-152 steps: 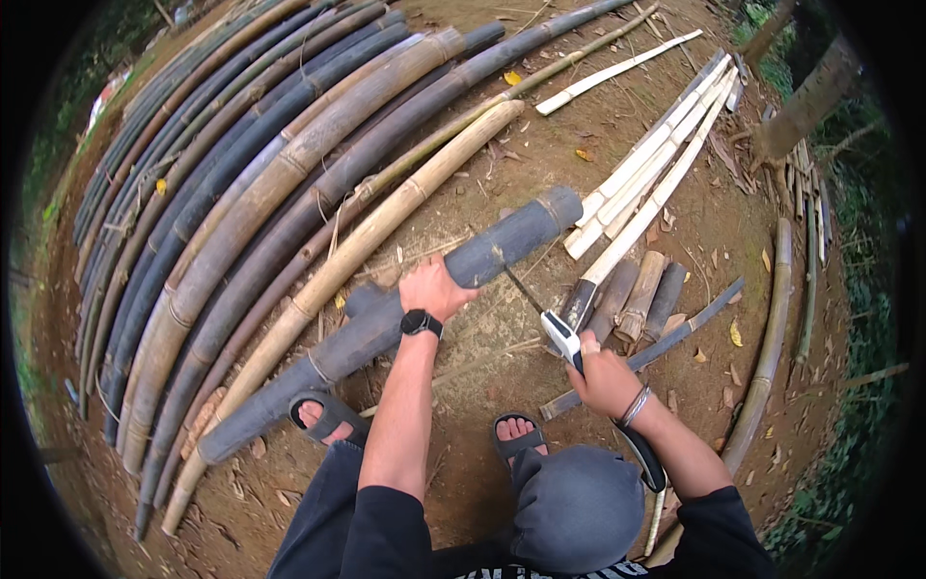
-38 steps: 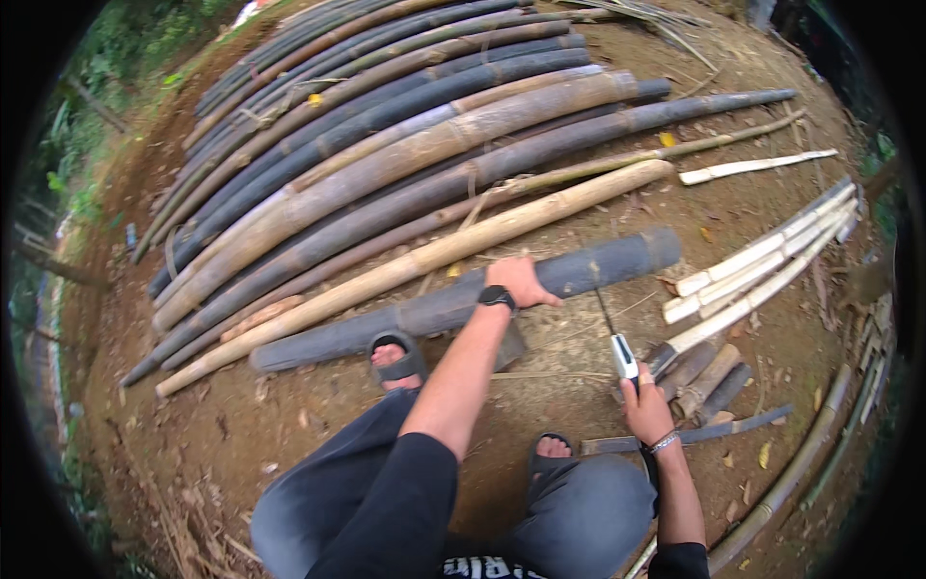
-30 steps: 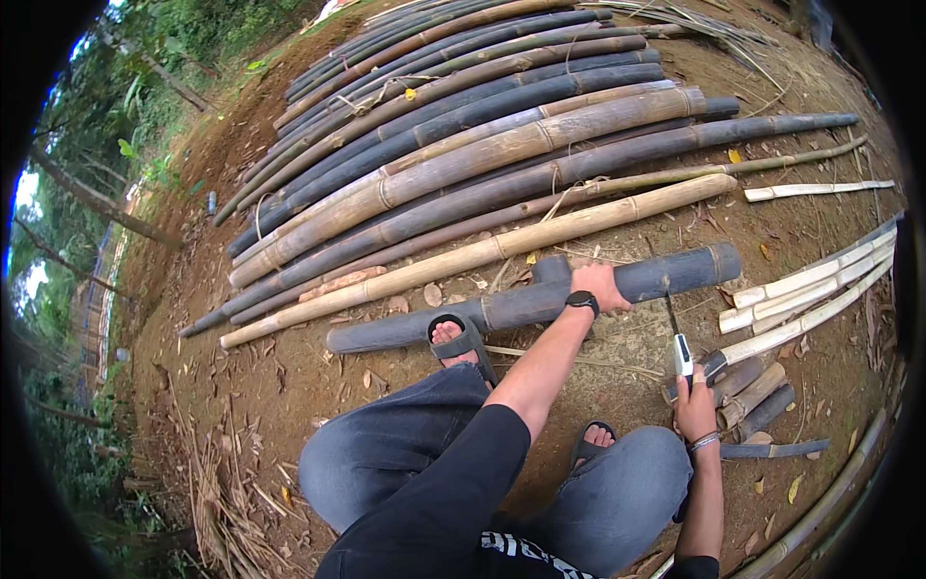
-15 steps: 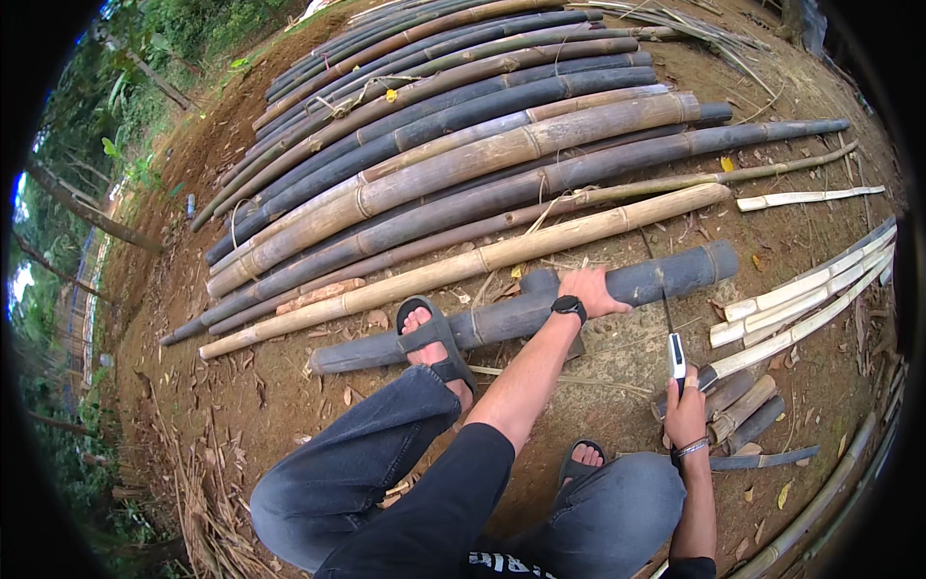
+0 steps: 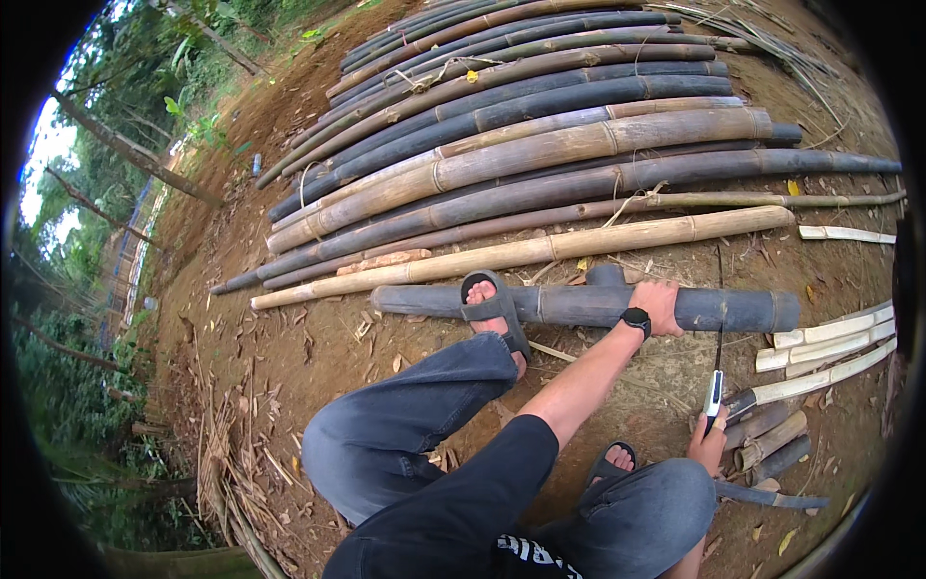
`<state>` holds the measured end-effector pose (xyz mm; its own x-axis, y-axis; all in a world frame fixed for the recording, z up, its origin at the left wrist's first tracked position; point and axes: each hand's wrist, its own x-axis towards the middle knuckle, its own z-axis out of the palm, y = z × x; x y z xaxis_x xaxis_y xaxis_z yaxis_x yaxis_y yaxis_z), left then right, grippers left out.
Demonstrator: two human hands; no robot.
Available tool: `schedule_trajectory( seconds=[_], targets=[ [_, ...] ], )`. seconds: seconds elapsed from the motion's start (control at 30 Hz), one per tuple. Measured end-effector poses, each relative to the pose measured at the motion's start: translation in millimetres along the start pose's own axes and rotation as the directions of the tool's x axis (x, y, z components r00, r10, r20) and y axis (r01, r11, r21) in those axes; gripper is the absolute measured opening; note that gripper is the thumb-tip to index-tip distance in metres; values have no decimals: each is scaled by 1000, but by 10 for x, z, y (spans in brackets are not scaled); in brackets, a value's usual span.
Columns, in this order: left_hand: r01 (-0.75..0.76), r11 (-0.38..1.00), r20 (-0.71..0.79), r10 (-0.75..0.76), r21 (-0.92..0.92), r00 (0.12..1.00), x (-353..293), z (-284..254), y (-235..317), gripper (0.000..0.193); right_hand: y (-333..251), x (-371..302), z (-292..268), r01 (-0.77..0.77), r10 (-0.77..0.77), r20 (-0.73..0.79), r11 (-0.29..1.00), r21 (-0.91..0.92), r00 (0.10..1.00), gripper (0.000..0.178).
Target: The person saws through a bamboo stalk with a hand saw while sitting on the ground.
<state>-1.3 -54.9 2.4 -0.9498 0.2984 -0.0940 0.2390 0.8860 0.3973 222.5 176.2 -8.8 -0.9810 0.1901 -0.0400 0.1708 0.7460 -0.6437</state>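
A dark bamboo pole (image 5: 579,306) lies crosswise before me, over a short dark bamboo piece (image 5: 605,275) whose end sticks out behind it. My left hand (image 5: 660,307), a black watch at its wrist, is wrapped over the pole's top right of its middle. Farther left, my sandalled foot (image 5: 493,307) presses on the same pole. In my right hand (image 5: 709,444) is the white and black handle of a handsaw (image 5: 714,391). Its thin blade crosses the pole near the right end, its far tip showing beyond. How deep the cut goes, I cannot tell.
Many long bamboo poles (image 5: 511,169) lie side by side beyond, a pale one (image 5: 540,253) nearest. Split pale strips (image 5: 830,333) and short cut pieces (image 5: 775,439) lie at the right. Dry debris (image 5: 241,473) covers ground at left; trees (image 5: 135,154) stand behind.
The whole view has swung, so the scene sits farther right and the pole looks more level. The left hand keeps its hold; the saw still crosses the pole at about the same spot.
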Motion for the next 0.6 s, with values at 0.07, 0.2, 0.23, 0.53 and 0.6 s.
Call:
schedule_trajectory(
  seconds=[0.07, 0.2, 0.23, 0.53, 0.6],
  targets=[
    [-27, 1000, 26, 27, 4, 999, 145, 47, 183, 84, 128, 38, 15, 50, -51, -57, 998, -27, 997, 40],
    [1, 999, -197, 8, 46, 980, 345, 356, 148, 46, -538, 265, -192, -193, 193, 136, 981, -16, 972, 40],
    [16, 1000, -158, -12, 24, 987, 347, 231, 204, 43, -515, 188, -276, -149, 155, 112, 987, -60, 982, 41],
    [18, 996, -127, -6, 92, 992, 510, 126, 109, 73, -707, 181, -630, -145, 166, 184, 982, -124, 969, 41],
    [17, 998, -41, -15, 58, 999, 524, -41, 47, 74, -793, 187, -590, -134, 156, 203, 984, -118, 967, 40]
  ],
)
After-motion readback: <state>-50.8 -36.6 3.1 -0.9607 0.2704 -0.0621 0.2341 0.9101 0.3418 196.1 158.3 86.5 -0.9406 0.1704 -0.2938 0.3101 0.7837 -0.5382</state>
